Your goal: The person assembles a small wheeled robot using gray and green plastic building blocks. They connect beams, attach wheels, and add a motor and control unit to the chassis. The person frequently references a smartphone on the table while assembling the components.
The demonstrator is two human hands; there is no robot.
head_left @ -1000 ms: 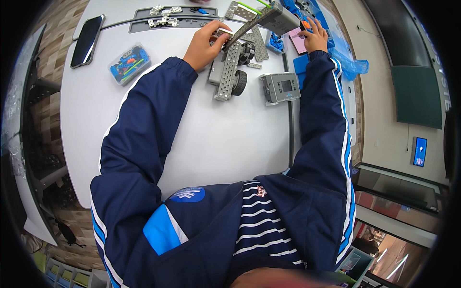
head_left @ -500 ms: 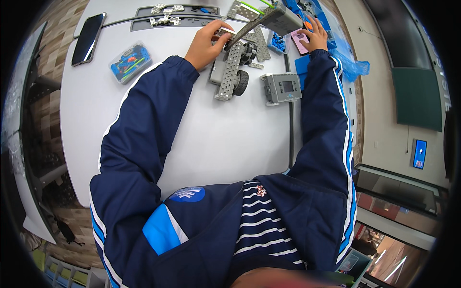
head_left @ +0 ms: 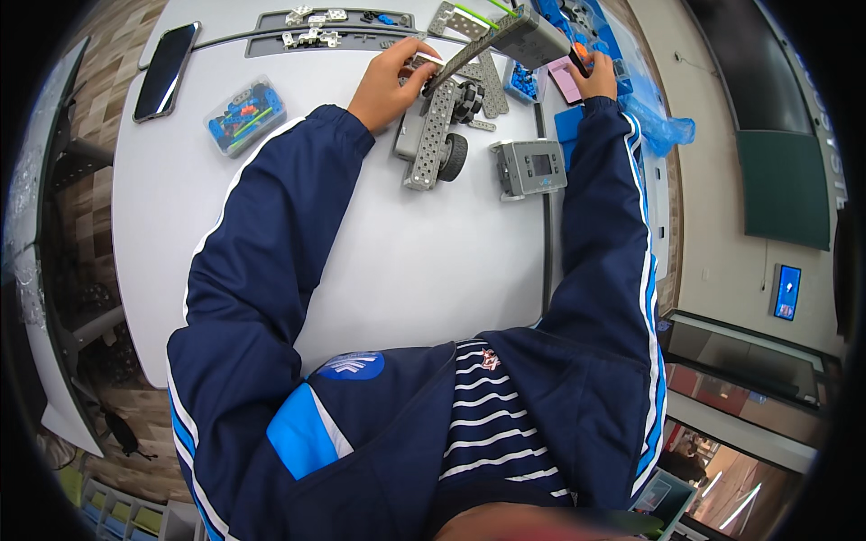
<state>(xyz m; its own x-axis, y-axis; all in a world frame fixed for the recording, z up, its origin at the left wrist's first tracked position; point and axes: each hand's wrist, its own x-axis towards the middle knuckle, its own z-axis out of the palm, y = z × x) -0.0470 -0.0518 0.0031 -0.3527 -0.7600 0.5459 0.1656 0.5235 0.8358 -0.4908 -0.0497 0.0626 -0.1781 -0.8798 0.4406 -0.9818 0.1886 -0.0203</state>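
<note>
My left hand (head_left: 390, 86) is closed on the far end of a grey toy robot model (head_left: 431, 135) built from perforated beams, with black wheels and a long arm slanting up to the right. A grey block (head_left: 532, 38) sits at the top of that arm. My right hand (head_left: 598, 79) is at the far right, beside a pink card-like piece (head_left: 566, 81) and at the near edge of a blue parts bin (head_left: 603, 36). Its fingers are drawn together in a pinch; a small dark piece shows near the tips, but what they hold is unclear.
A grey controller box with a small screen (head_left: 530, 168) stands right of the model. A clear box of parts (head_left: 245, 117) and a phone (head_left: 168, 70) lie left. A dark parts tray (head_left: 347, 45) is at the back, a small box of blue pegs (head_left: 521, 81) near the bin.
My right hand's spread fingers have drawn together at the bin's edge, and the pink piece shows more. My left hand and the model have barely moved.
</note>
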